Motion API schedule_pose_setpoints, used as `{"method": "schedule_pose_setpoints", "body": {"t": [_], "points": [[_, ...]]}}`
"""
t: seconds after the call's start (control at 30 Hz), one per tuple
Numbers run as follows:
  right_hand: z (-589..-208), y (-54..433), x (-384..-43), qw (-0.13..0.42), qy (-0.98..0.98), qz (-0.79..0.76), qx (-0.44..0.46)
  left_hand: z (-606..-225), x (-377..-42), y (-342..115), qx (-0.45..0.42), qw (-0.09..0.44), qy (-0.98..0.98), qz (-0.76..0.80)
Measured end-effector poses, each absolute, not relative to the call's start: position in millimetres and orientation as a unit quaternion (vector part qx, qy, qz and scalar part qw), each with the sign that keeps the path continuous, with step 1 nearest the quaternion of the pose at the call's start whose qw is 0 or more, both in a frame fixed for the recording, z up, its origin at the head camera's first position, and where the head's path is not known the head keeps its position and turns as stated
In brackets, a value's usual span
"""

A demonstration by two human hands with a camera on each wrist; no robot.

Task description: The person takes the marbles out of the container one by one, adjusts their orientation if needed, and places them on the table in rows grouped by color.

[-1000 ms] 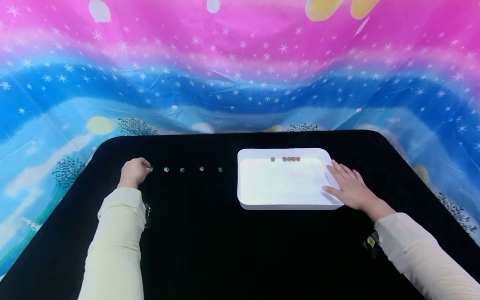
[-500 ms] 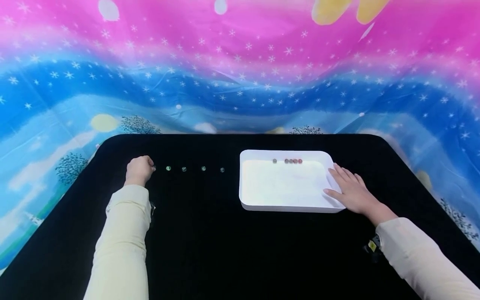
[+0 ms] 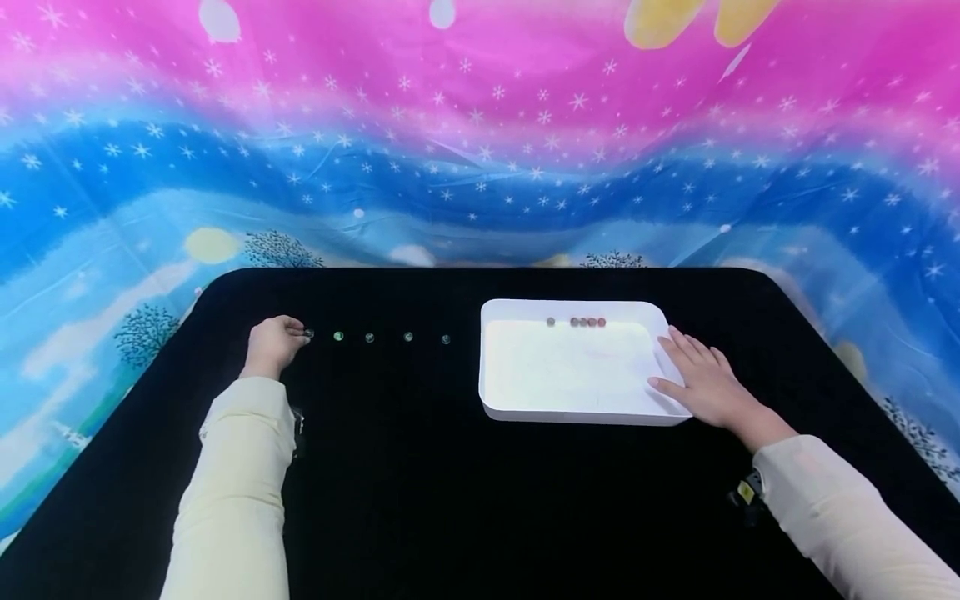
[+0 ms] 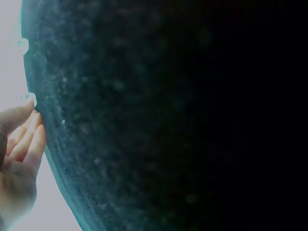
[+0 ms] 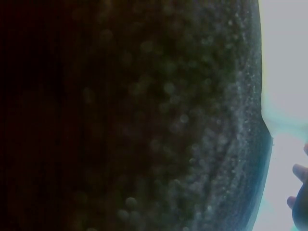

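Observation:
My left hand (image 3: 272,346) is at the left end of a row of small clear glass marbles. Its thumb and fingertips pinch the leftmost marble (image 3: 310,333), low at the table surface. The left wrist view shows that marble (image 4: 31,97) at the thumb tip, with another marble (image 4: 22,45) farther off. More marbles (image 3: 408,337) continue the line rightward, spaced apart. On the right, my right hand (image 3: 701,379) rests with spread, straight fingers on the right edge of a white tray (image 3: 570,367). Several brownish-red marbles (image 3: 583,322) lie along the tray's far side, one greyish marble (image 3: 551,322) apart from them.
A black cloth covers the table (image 3: 420,500). Behind it hangs a pink and blue curtain (image 3: 480,167) with snowflakes. The tray's raised wall stands just right of the row's last marble (image 3: 446,339). Dark cloth fills most of both wrist views.
My left hand rolled slightly over the leftmost marble and then back, its fingertips staying at it. The right hand keeps its place on the tray. The head view has shifted a little.

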State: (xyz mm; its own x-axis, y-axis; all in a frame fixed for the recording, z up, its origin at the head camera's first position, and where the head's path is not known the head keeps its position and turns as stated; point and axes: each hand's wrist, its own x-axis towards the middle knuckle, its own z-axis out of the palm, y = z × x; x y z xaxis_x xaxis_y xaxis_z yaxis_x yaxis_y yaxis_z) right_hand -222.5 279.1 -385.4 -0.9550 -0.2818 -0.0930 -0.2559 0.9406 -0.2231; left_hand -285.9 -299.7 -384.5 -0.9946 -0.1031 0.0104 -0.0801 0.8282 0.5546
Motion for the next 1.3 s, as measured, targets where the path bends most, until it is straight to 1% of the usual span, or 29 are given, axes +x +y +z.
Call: {"method": "schedule_pose_setpoints", "body": {"t": [0.13,0.3,0.47,0.7,0.93,1.2,1.3], "points": [[-384,279,-223,0.059,0.983,-0.107,-0.137,-386,-283,-302,0.05,0.026,-0.944,-0.324],[-385,280,-223,0.059,0.983,-0.108,-0.137,-387,-282,-301,0.048,0.041,-0.945,-0.321],[-384,280,-222,0.055,0.983,-0.103,-0.139,-386,-281,-302,0.045,0.064,-0.947,-0.311],[-383,279,-222,0.053,0.983,-0.102,-0.14,-378,-281,-296,0.031,0.098,-0.936,-0.335],[-385,279,-221,0.046,0.985,-0.096,-0.137,-373,-284,-279,0.009,0.093,-0.926,-0.367],[-383,278,-220,0.059,0.985,-0.085,-0.141,-370,-288,-260,-0.025,0.096,-0.919,-0.382],[-382,278,-220,0.058,0.985,-0.078,-0.143,-370,-290,-253,-0.036,0.09,-0.915,-0.392]]}}
